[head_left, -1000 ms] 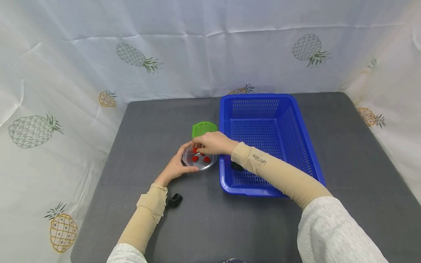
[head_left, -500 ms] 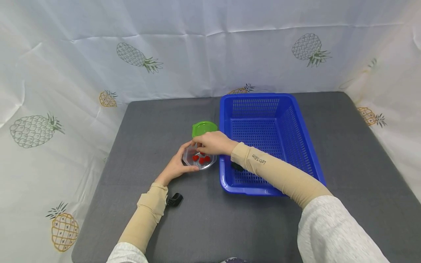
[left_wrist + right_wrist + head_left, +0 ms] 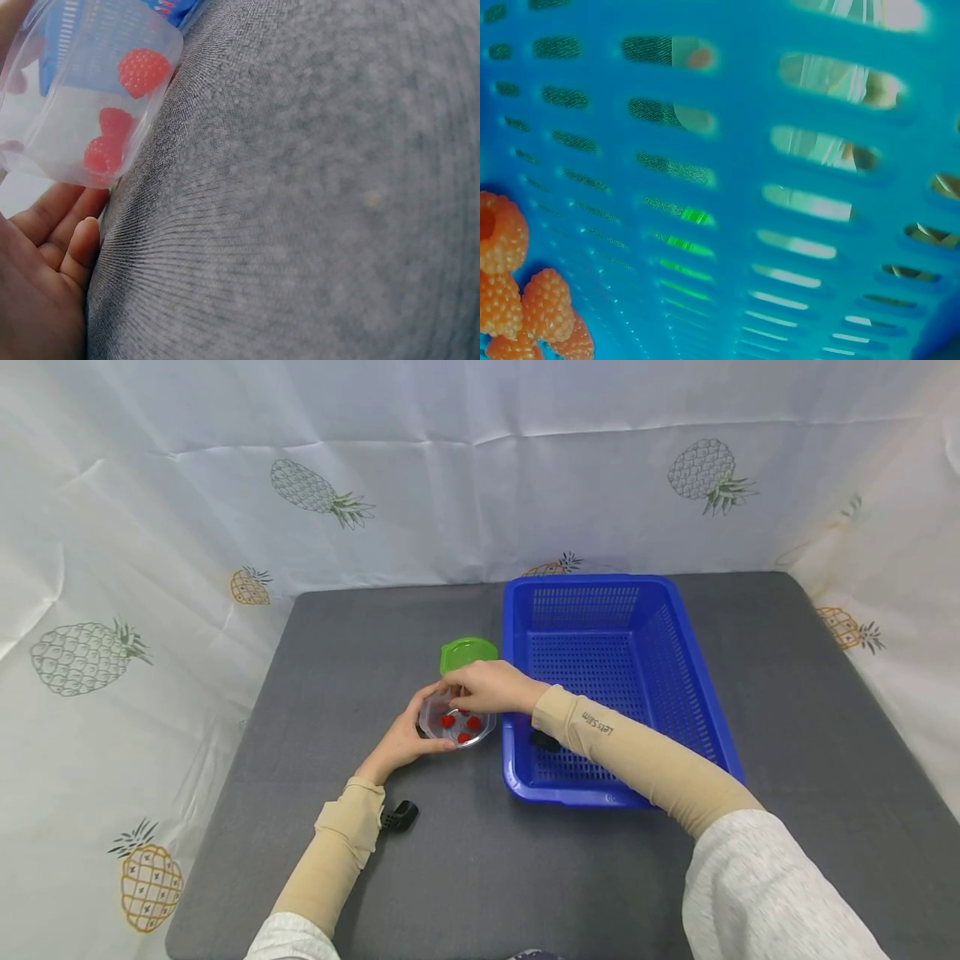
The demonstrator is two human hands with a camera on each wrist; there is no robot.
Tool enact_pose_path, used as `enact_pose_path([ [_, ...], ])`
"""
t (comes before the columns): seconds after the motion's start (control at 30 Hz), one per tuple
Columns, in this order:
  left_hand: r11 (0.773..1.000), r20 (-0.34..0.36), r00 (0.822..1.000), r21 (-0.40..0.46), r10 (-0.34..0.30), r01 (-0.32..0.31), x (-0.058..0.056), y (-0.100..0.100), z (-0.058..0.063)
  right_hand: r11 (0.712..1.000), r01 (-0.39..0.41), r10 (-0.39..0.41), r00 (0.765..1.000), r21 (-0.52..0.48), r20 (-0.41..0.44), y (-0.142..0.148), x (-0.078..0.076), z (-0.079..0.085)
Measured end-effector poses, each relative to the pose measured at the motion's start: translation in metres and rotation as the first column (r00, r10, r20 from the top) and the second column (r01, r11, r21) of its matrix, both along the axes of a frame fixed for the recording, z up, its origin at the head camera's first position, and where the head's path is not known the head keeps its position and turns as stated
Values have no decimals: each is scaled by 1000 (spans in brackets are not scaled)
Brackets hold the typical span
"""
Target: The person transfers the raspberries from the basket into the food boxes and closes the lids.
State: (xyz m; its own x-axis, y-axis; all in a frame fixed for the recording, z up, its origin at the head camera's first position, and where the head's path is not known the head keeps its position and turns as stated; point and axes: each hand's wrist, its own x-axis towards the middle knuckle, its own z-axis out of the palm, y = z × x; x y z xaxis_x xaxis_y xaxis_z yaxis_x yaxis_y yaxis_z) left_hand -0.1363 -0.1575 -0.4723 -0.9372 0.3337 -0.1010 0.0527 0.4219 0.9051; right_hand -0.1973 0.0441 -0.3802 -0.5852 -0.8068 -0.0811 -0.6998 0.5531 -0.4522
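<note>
A clear plastic container (image 3: 486,728) stands on the grey table, with several raspberries (image 3: 447,721) in it. My left hand (image 3: 397,739) grips it from the left, thumb at the near side and fingers around the far side. From the right, my right hand (image 3: 491,687) reaches over the container with its fingertips down inside. Whether those fingertips pinch a raspberry is hidden. In the left wrist view, raspberries (image 3: 144,73) show through the container's wall. My right fingers are out of the right wrist view, where the blue basket's slotted wall (image 3: 739,180) fills the picture.
The blue plastic basket (image 3: 693,681) stands right of the container, under my right forearm. Several raspberries (image 3: 547,304) appear at the lower left of the right wrist view. A green lid (image 3: 467,650) lies behind the container. A pineapple-print sheet (image 3: 420,510) hangs behind the table.
The raspberries in the container have shifted about; one now lies nearer its front. My left hand keeps its grip, and my right hand stays over the container.
</note>
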Motion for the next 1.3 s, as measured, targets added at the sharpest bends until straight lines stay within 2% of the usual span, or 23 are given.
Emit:
enact_pose_path([
  [0.13, 1000, 27, 1000, 9, -1, 1, 1, 1, 4, 999, -1, 3, 999, -42, 41, 2, 0, 3],
  [0.37, 1000, 52, 999, 5, -14, 14, 10, 6, 30, 989, -4, 23, 991, -147, 129, 7, -1, 4],
  [0.5, 1000, 48, 999, 3, -14, 14, 12, 6, 32, 973, 4, 42, 980, -232, 193, 11, -1, 4],
  [0.73, 1000, 41, 999, 15, -16, 16, 11, 7, 33, 930, 58, 64, 947, -362, 315, 21, 0, 9],
  [0.87, 1000, 29, 999, 11, -20, 19, 11, 7, 34, 886, 125, 64, 921, -446, 385, 32, -1, 12],
  [1.0, 1000, 22, 1000, 6, -16, 16, 11, 8, 36, 836, 214, 65, 875, -505, 479, 43, -4, 15],
  [1.13, 1000, 17, 1000, 20, -20, 20, 10, 7, 32, 812, 301, 27, 836, -500, 548, 56, -9, 14],
  [1.3, 999, 3, 1000, 33, -30, 30, 10, 5, 30, 777, 386, -10, 798, -497, 603, 75, -14, 12],
])
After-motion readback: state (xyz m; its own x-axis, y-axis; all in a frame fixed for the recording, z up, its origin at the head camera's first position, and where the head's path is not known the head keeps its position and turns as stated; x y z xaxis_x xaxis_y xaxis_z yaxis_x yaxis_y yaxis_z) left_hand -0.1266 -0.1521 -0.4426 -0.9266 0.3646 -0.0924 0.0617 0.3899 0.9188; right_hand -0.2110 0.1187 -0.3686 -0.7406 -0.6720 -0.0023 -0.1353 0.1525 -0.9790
